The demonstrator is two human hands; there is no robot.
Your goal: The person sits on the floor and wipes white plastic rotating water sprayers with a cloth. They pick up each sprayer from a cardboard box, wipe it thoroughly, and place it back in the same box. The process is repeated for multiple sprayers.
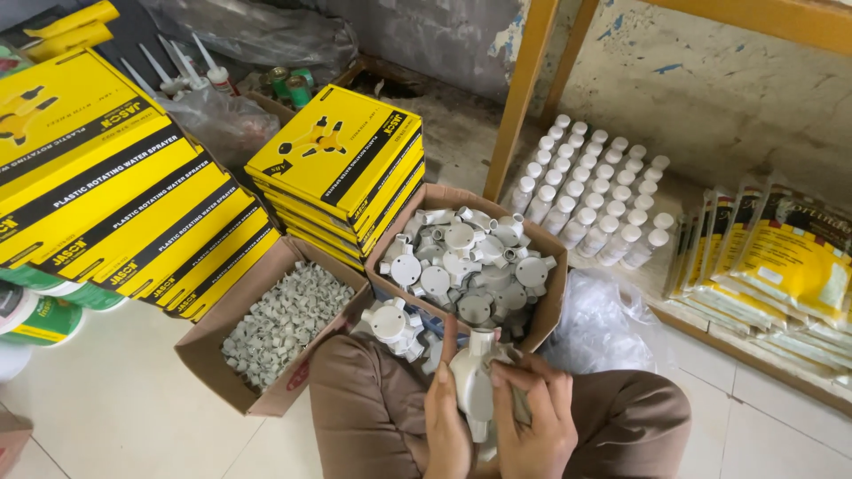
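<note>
Both hands, left [446, 421] and right [535, 415], meet over the knees, fingers curled closed.

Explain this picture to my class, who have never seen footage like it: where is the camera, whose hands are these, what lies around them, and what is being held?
There is no machine here. The single picture comes from a camera worn on a person's head, looking down at their own hands and lap. The left hand and right hand together grip a pale grey plastic junction box with round outlets. In front stands an open cardboard box full of the same fittings. Beside it, a second carton holds small grey clips. Stacks of flat yellow boxes sit behind, rows of small white-capped bottles stand to the right, and yellow packets lean further right, all on or near a pale tiled floor.
</note>
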